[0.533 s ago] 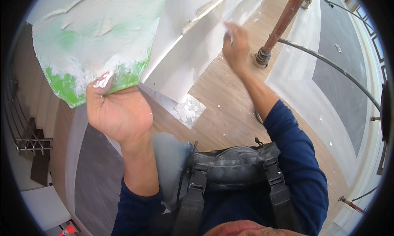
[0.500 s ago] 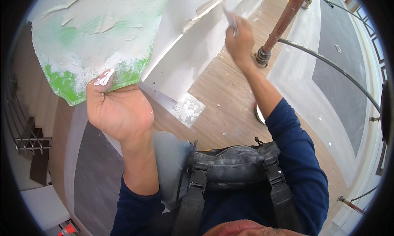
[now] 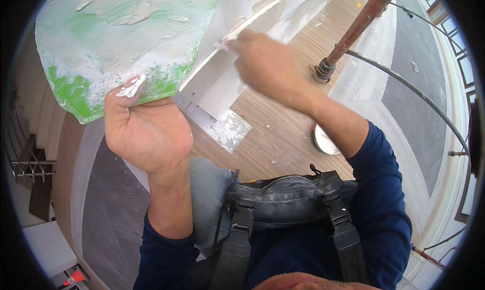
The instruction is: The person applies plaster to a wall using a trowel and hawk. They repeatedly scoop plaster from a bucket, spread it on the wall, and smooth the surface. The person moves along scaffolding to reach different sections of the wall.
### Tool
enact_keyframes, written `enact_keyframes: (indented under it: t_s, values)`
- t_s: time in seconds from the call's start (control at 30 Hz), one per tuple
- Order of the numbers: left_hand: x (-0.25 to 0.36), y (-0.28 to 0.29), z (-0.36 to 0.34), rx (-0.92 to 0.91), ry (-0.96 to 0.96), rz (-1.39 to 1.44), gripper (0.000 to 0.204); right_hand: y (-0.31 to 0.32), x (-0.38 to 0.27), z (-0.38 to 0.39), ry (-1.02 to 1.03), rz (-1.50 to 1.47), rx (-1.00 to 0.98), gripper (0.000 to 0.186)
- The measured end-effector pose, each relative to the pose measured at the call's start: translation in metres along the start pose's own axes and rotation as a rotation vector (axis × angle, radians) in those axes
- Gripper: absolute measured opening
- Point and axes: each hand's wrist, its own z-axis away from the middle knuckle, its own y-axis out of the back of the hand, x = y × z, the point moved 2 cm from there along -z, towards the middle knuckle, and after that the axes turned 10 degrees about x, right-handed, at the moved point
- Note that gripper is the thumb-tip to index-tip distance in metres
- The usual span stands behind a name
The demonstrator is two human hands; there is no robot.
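Observation:
My left hand [image 3: 146,128] grips the lower edge of a green plastic board [image 3: 76,83], its thumb smeared with white paste on top. Streaks of white paste [image 3: 131,15] cover most of the board. My right hand [image 3: 260,60], slightly blurred, is closed on a thin tool, mostly hidden behind the fingers. It is at the pale raised edge strip [image 3: 204,58] of a white panel [image 3: 217,90], just right of the board; whether the tool touches the strip I cannot tell.
A rusty red pole [image 3: 356,27] with a curved hose [image 3: 404,83] stands at right. A round can [image 3: 326,143] rests on the wooden floor [image 3: 278,128] below my right forearm. Metal railing [image 3: 33,169] and stairs [image 3: 35,103] are at far left, an orange cone [image 3: 73,277] at bottom left.
My right hand has swung left from beside the pole onto the edge strip. The board in my left hand has shifted slightly up, and the can shows more fully.

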Motion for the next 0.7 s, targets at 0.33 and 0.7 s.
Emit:
enact_keyframes:
  t_s: [0.33, 0.7]
  values:
    - [0.004, 0.013, -0.012, 0.013, 0.049, 0.06, 0.026, -0.058, 0.043, 0.046, 0.148, -0.021, 0.491, 0.056]
    - [-0.007, 0.042, -0.025, 0.062, -0.05, 0.053, 0.029, -0.106, 0.06, 0.077, 0.198, -0.122, 0.311, 0.047]
